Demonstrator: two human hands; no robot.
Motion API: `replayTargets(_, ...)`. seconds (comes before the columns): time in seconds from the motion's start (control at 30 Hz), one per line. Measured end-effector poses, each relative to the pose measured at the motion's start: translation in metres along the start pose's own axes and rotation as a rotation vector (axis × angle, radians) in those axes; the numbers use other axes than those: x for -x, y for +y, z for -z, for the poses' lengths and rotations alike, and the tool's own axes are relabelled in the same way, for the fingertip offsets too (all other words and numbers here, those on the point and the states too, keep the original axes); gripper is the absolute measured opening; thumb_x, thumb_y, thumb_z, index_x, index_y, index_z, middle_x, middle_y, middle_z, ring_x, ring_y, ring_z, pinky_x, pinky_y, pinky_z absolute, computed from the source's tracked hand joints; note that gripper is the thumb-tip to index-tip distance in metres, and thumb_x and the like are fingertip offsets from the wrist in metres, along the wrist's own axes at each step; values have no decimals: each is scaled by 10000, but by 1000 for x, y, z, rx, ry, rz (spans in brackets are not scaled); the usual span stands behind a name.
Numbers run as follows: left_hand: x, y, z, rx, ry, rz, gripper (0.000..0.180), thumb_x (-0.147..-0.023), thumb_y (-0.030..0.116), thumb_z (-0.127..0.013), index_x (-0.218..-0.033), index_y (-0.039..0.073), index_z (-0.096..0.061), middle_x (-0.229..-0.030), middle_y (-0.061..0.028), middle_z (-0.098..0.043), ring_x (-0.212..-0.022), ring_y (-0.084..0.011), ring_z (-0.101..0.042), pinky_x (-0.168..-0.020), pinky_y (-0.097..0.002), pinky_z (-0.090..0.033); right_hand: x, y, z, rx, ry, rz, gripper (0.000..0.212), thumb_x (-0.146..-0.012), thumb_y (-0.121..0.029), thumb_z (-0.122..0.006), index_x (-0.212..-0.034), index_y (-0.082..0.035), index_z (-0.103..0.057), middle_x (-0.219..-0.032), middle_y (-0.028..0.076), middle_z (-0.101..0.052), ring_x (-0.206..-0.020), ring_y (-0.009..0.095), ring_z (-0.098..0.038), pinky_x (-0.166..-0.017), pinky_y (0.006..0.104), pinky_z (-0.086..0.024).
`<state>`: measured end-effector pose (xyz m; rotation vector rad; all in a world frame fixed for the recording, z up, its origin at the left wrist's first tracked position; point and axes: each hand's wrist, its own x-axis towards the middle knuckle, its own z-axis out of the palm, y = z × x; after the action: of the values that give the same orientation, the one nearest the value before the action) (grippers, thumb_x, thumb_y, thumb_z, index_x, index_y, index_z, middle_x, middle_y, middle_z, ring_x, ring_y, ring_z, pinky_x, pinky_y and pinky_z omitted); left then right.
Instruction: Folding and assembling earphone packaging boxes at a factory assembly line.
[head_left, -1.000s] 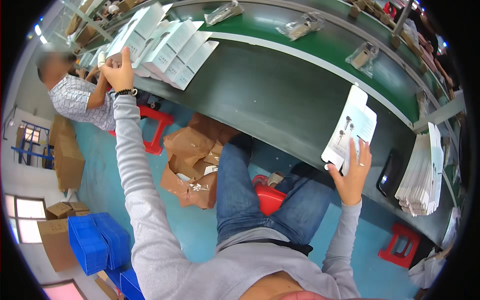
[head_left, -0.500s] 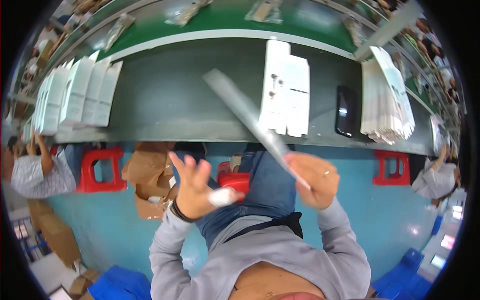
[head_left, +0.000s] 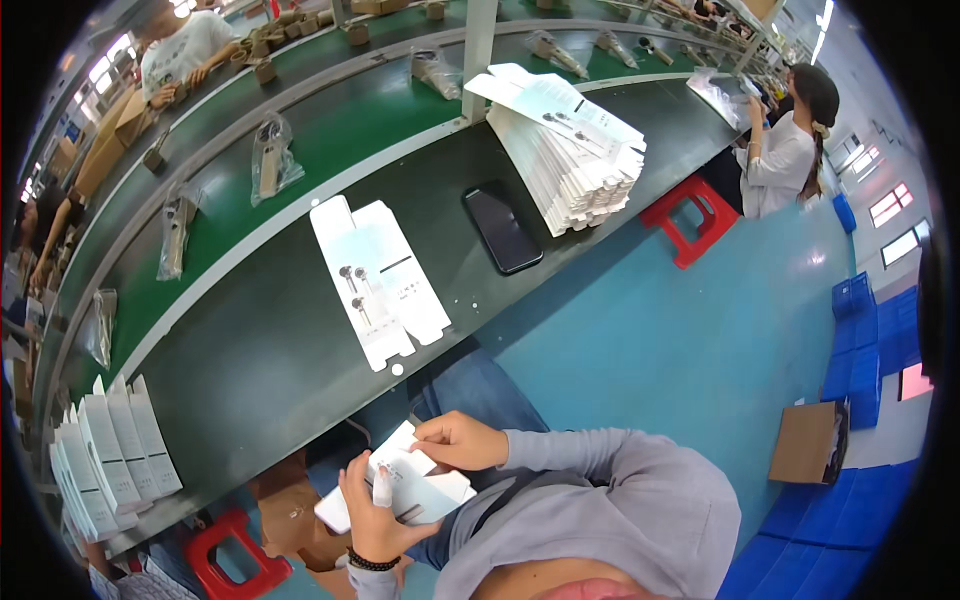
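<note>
Over my lap, a white printed cardboard carton (head_left: 425, 490) is held in both hands, its flaps sticking out at the ends. My left hand (head_left: 372, 512) is closed round its left part; one finger has a white wrap on it. At the carton's upper edge, my right hand (head_left: 460, 442) is closed, with thumb and fingers pinching a flap. On the dark worktable (head_left: 250, 340) in front of me lie a couple of flat carton blanks (head_left: 385, 285) printed with earphones. How far the held carton is opened out is hard to tell.
A black phone (head_left: 502, 228) lies beside a fanned stack of flat cartons (head_left: 575, 165). Several formed cartons (head_left: 115, 450) stand at the table's left end. Beyond runs a green conveyor (head_left: 220, 240) with bagged parts. Red stools (head_left: 690, 222) and a brown box (head_left: 808, 442) are on the floor.
My view has swung to the right. The carton, earlier a blurred flat piece in my right hand alone, is now over my lap. My left hand has gone from open to gripping it.
</note>
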<state>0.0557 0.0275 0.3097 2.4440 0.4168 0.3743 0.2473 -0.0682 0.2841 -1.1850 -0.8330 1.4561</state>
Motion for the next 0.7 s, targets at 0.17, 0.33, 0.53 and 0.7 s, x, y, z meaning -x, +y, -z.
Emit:
replayTargets(0.17, 9, -11, -11, 131, 89, 201, 929, -502, 215, -839, -1268, -14, -365, -1045, -185, -558, -883, -293, -593, -742, -345, -476, -16, 1, 24, 753, 78, 459, 171, -840, -200, -566, -894, -53, -635, -690, 128, -633, -574, 292, -613, -540, 331, -495)
replayTargets(0.33, 10, -16, -9, 226, 513, 437, 691, -662, 37, -771, -1249, -44, -414, -956, -107, -634, -821, -168, -612, -721, -276, -487, -20, 5, 15, 540, 159, 385, 371, -856, -183, -558, -1203, -62, -509, -885, 119, -647, -777, 246, -634, -708, 317, -494)
replayTargets(0.53, -18, 3, -47, 641, 787, 539, 526, -745, 5, -683, -1202, -44, -428, -1137, -150, -539, -998, -220, -547, -861, -315, -434, -30, 51, -36, 190, 453, 199, 340, -865, -264, -580, -1084, -14, -513, -900, 159, -637, -807, 219, -642, -684, 311, -495)
replayTargets(0.7, -17, 7, -53, 788, 831, 593, 419, -834, 59, -596, -1200, -46, -419, -1132, -150, -535, -983, -213, -543, -861, -316, -431, -39, 30, -31, 222, 487, 382, 267, -849, -248, -605, -964, -13, -554, -817, 166, -640, -734, 229, -654, -607, 317, -494)
